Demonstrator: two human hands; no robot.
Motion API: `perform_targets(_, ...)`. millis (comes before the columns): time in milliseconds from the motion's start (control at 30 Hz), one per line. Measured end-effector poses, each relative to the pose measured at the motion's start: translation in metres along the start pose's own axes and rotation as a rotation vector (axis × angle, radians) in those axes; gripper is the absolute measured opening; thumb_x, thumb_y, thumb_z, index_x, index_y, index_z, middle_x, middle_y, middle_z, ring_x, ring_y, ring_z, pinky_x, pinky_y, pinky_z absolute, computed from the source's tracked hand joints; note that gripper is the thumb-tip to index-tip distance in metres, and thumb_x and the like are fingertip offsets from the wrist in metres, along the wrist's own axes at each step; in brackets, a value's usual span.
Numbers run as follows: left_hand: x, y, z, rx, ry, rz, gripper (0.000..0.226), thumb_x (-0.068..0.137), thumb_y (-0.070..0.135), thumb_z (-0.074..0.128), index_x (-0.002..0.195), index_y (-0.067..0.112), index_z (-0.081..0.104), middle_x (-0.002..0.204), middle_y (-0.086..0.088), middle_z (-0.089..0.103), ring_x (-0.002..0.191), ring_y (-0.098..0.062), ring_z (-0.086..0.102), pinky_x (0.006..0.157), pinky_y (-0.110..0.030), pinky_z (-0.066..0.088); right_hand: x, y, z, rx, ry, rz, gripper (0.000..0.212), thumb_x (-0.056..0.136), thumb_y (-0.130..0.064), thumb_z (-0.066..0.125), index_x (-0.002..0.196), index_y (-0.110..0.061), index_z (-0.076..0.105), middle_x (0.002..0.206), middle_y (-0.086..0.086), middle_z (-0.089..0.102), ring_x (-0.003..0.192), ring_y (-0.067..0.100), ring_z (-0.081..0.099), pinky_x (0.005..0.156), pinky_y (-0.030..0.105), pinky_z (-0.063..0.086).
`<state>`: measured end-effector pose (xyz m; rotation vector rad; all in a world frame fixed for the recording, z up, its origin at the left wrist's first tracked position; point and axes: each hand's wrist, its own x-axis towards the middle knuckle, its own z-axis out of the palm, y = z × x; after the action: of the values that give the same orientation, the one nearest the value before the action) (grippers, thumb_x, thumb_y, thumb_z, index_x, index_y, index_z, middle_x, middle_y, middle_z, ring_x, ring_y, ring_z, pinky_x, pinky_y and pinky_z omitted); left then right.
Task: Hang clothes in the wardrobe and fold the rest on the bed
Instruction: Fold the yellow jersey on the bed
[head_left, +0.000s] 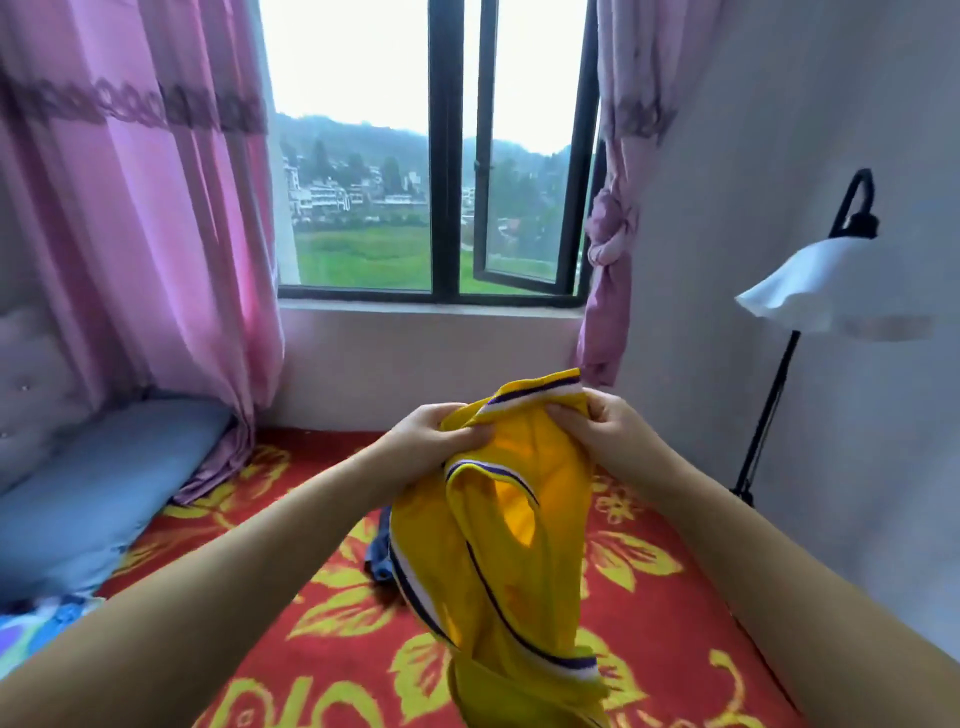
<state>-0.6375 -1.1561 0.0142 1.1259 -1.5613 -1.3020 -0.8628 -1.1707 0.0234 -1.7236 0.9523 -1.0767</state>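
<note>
Gripping the sleeveless yellow jersey with purple-and-white trim (498, 519) by its top edge, the left hand (434, 434) and right hand (605, 423) each curl fingers round bunched fabric, holding it in the air above the red bedspread patterned with yellow flowers (649, 597). A blue garment (382, 551) lies on the spread just behind the hanging jersey. Left sits a grey-blue pillow (98, 483) beside pink curtains (156, 234); right, a black floor lamp with a white shade (826, 280) stands near the wall.
</note>
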Motion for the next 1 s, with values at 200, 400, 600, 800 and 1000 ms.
perform_targets(200, -0.008, 0.054, 0.011, 0.088, 0.038, 0.053, 0.020, 0.089, 0.029, 0.065, 0.104, 0.017, 0.068, 0.085, -0.004, 0.074, 0.073, -0.017, 0.070, 0.065, -0.030, 0.057, 0.002, -0.049, 0.005, -0.261, 0.078, 0.249, 0.041, 0.096, -0.044, 0.048, 0.116, -0.008, 0.055, 0.109, 0.014, 0.064, 0.093, 0.022, 0.067, 0.073, 0.040, 0.059)
perform_targets(400, -0.008, 0.075, 0.024, -0.119, -0.021, 0.039, 0.039, 0.089, 0.043, 0.058, 0.093, 0.007, 0.072, 0.079, -0.011, 0.072, 0.069, -0.019, 0.069, 0.059, -0.026, 0.056, -0.015, -0.082, 0.033, -0.023, -0.238, 0.257, 0.034, 0.088, -0.049, 0.059, 0.105, -0.020, 0.062, 0.096, 0.005, 0.073, 0.087, 0.021, 0.072, 0.074, 0.035, 0.060)
perform_targets(600, -0.012, 0.093, -0.004, 0.027, -0.094, 0.044, 0.037, 0.072, 0.032, 0.079, 0.099, 0.008, 0.071, 0.091, -0.013, 0.072, 0.078, -0.022, 0.069, 0.068, -0.031, 0.057, -0.006, -0.085, 0.014, -0.012, -0.130, 0.175, 0.019, 0.093, -0.026, 0.061, 0.096, -0.008, 0.068, 0.082, 0.010, 0.069, 0.075, 0.022, 0.067, 0.075, 0.039, 0.057)
perform_targets(800, -0.019, 0.105, -0.073, 0.250, 0.120, -0.020, 0.040, 0.066, 0.030, 0.080, 0.097, 0.007, 0.070, 0.080, -0.008, 0.072, 0.066, -0.019, 0.069, 0.060, -0.030, 0.059, 0.004, -0.076, -0.032, 0.110, 0.234, 0.249, 0.018, 0.095, -0.025, 0.055, 0.088, -0.008, 0.061, 0.070, 0.008, 0.059, 0.057, 0.017, 0.059, 0.052, 0.025, 0.049)
perform_targets(1000, -0.022, 0.105, -0.090, 0.449, 0.301, 0.124, 0.036, 0.077, 0.044, 0.073, 0.065, 0.011, 0.065, 0.049, 0.006, 0.060, 0.044, -0.003, 0.058, 0.045, -0.014, 0.047, -0.001, -0.089, -0.051, -0.421, -0.265, 0.142, 0.029, 0.084, -0.031, 0.072, 0.096, -0.008, 0.059, 0.084, 0.011, 0.062, 0.076, 0.022, 0.061, 0.067, 0.024, 0.051)
